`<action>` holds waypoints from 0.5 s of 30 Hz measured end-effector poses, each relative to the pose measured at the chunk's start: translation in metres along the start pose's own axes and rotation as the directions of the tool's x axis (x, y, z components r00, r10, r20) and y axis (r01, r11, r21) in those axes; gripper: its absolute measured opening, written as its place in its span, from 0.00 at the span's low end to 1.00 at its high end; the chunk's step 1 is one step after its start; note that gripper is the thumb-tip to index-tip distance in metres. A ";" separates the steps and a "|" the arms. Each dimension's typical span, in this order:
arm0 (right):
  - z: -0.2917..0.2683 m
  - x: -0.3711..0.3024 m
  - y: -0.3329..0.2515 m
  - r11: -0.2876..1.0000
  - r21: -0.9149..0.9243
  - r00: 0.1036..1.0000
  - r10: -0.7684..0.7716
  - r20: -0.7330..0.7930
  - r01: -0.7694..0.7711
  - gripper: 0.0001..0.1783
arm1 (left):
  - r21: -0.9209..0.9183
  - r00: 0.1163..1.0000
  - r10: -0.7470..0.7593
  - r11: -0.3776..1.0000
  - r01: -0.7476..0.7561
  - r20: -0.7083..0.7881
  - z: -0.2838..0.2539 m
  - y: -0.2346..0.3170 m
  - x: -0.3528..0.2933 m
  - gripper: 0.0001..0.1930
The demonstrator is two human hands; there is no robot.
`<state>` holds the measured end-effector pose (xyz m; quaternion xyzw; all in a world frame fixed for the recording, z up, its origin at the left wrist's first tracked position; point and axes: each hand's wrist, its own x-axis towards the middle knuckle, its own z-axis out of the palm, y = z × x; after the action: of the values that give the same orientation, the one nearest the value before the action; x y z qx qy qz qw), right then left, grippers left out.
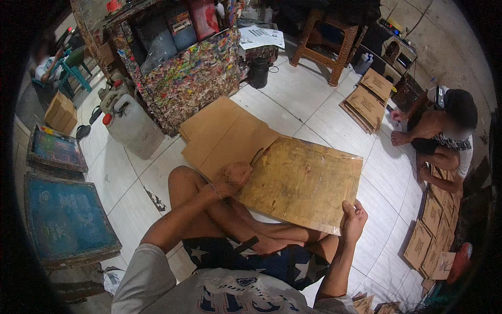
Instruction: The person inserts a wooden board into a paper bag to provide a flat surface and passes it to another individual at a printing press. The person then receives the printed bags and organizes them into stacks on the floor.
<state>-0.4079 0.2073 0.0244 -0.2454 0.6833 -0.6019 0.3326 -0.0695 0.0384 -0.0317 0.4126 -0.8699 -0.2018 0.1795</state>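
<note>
A yellowish, worn wooden board [308,180], its edges covered in clear film or tape, lies tilted across in front of my crossed legs. My right hand [354,217] grips its near right corner, thumb on top. My left hand [235,177] is closed at the board's left edge, over a stack of flat brown cardboard [230,131]. A thin dark curved piece [256,156] shows just beyond its fingers; what the hand holds is hidden. The cardboard sheets lie partly under the board, on the white tiled floor.
Blue-meshed screen frames [68,217] lie at the left, near a whitish jerrycan [133,125]. A paint-crusted stand [191,78] rises ahead. At the right another person [444,131] squats among printed cardboard stacks [368,99]. A brown stool [327,44] stands at the back.
</note>
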 end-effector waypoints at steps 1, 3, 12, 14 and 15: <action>0.000 0.002 0.001 0.999 0.049 1.000 0.000 0.024 -0.001 0.11 | 0.089 0.996 0.085 0.993 -0.082 -0.032 0.005 -0.004 -0.004 0.10; -0.003 0.006 0.009 0.983 0.178 0.996 -0.061 0.070 0.048 0.12 | 0.266 0.959 0.275 0.932 -0.247 -0.074 0.014 -0.008 -0.006 0.12; 0.016 -0.032 -0.022 0.948 -0.319 0.999 -0.002 -0.049 -0.014 0.11 | 0.485 0.982 0.127 0.856 -0.178 0.137 0.004 0.017 -0.008 0.21; 0.022 -0.036 -0.018 0.990 -0.134 0.998 -0.053 -0.023 0.049 0.10 | 0.503 0.976 0.038 0.852 -0.144 0.215 0.021 0.000 -0.012 0.23; 0.024 -0.034 -0.005 0.990 0.088 0.994 -0.111 -0.016 0.112 0.09 | 0.513 0.967 -0.007 0.849 -0.128 0.254 0.031 -0.011 -0.017 0.24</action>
<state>-0.3682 0.2160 0.0339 -0.2647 0.6432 -0.6505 0.3052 -0.0669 0.0513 -0.0659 0.3898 -0.9199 -0.0005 -0.0429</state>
